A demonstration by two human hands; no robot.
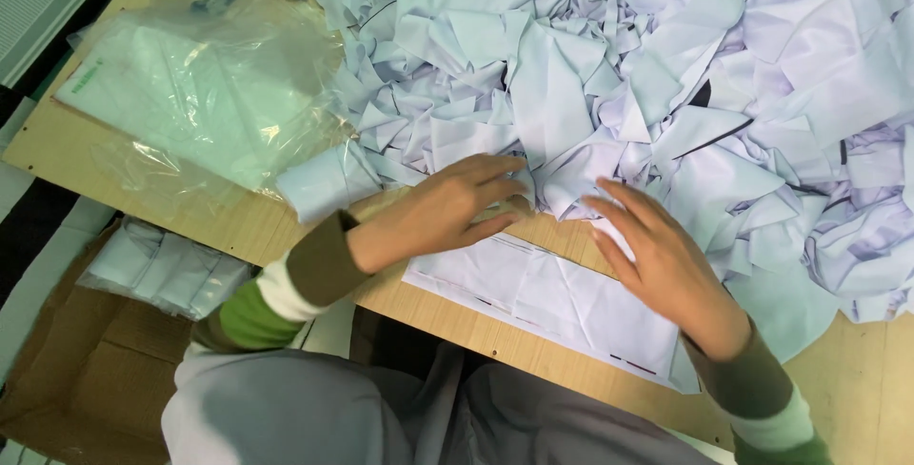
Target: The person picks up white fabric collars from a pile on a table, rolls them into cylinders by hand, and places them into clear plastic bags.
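A big heap of pale lilac-white cloth pieces [609, 84] covers the far half of the wooden table [238, 227]. My left hand [447, 213] lies at the heap's near edge, fingers together, fingertips touching a cloth piece. My right hand [657, 256] hovers with fingers spread over a flat, unfolded cloth piece [543, 294] that lies at the table's front edge and bears thin dark lines. Whether the right hand touches it I cannot tell. A small folded cloth piece [324, 184] rests just left of my left hand.
Clear plastic bags [190, 94] with folded pale cloth inside lie on the table's left part. Below the table at the left, a brown cardboard box [86, 370] holds another bagged bundle [162, 270]. My lap in grey cloth fills the bottom centre.
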